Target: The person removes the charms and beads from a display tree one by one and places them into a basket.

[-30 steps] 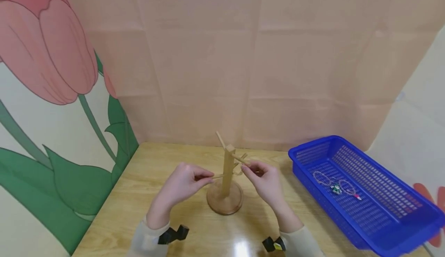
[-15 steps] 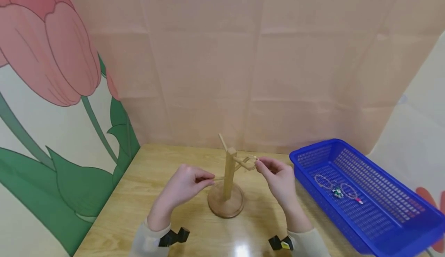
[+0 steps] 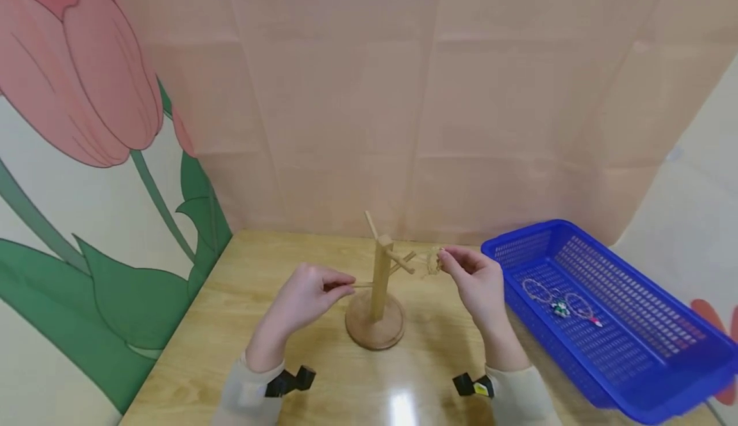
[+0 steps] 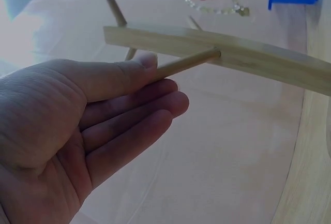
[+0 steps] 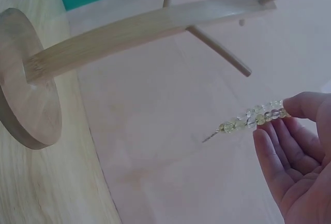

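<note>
A wooden peg stand (image 3: pixel 380 278) with a round base (image 3: pixel 375 331) rises upright from the table, its thin pegs sticking out at several angles. My left hand (image 3: pixel 311 294) pinches one lower peg (image 4: pixel 189 63) between thumb and fingers. To the right of the stand, my right hand (image 3: pixel 475 282) pinches a bracelet (image 5: pixel 253 118) of clear and pale yellow beads. The bracelet dangles off the fingertips, apart from the right-hand pegs (image 5: pixel 220 51), with a small pendant at its lower end.
A blue plastic basket (image 3: pixel 605 375) stands on the table (image 3: pixel 277 253) at the right. Inside it lie two more bracelets, one with a green charm (image 3: pixel 560 309) and one with a pink-and-white charm (image 3: pixel 596 321). A beige cloth (image 3: pixel 340 106) hangs behind.
My right hand has moved right, away from the stand, and the bracelet it pinches has come clear of the pegs. The left hand keeps its pinch on the lower peg.
</note>
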`<action>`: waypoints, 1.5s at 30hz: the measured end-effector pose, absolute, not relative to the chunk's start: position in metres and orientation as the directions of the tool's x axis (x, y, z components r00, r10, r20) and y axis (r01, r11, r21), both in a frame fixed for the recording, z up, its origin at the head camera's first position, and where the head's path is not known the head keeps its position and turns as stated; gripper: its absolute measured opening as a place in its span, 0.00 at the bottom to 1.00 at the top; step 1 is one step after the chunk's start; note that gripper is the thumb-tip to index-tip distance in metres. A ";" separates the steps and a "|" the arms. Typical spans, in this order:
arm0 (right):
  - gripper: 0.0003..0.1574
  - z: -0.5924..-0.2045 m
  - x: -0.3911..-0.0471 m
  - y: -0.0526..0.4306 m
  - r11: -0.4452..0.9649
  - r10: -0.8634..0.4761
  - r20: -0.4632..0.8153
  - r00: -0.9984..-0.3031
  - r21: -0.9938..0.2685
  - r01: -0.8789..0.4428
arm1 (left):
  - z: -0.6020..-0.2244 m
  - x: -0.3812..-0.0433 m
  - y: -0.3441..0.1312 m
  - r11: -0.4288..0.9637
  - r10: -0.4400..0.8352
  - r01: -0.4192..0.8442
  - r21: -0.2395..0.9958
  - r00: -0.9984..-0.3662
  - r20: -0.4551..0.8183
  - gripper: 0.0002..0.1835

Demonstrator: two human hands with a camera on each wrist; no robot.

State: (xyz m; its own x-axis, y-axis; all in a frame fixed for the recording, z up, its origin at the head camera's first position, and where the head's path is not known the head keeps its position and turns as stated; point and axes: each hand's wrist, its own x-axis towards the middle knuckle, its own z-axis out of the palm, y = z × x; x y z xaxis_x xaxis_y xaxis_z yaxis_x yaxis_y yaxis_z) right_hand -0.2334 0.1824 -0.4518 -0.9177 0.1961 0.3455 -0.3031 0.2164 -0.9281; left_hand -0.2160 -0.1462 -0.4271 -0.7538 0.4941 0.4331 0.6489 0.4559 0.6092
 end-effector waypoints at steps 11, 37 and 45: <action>0.16 -0.446 -0.231 0.189 0.240 0.214 0.355 -0.910 -0.922 -0.304 | -0.422 -0.219 -0.144 0.463 0.490 0.647 0.605 -0.756 0.434 0.06; 0.16 -0.430 -0.203 0.225 0.419 0.148 0.380 -0.913 -0.860 -0.290 | -0.426 -0.217 -0.147 0.467 0.456 0.618 0.632 -0.781 0.427 0.07; 0.14 -0.417 -0.192 0.245 0.534 0.146 0.412 -0.900 -0.798 -0.279 | -0.426 -0.217 -0.145 0.456 0.462 0.606 0.651 -0.787 0.409 0.07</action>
